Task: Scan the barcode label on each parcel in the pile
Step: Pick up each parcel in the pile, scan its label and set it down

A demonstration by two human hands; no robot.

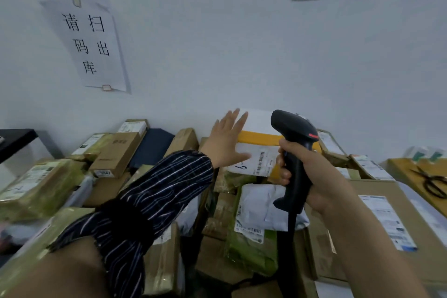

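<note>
"Steadying the white-and-yellow parcel (258, 138) at the back of the pile, against the wall: is that the left hand (227, 143)?"

"Yes. It lies flat on the parcel's face, fingers straight and spread, holding nothing. The barcode label (263, 161) sits just beside that hand, uncovered."

"And the right hand (321, 176)?"

"Wrapped round the grip of the black scanner (292, 128), whose head is raised over the parcel, near the label. Whether the trigger is pressed I cannot tell; no beam shows on the label."

"So how far along is the job?"

"Hard to say. Nothing marks any parcel as scanned, and I see no separate finished heap. My judgement: this one is in hand, and plenty is left. The white poly bag (261, 205) just below it shows a label, a green bag (251, 247) lies under that, the big carton (343, 244) on the right has a label face up, and the brown boxes (116, 152) on the left carry theirs too."

"Any trouble ahead?"

"Some parcels lie buried or tilted, labels hidden; they will likely need turning first."
</note>
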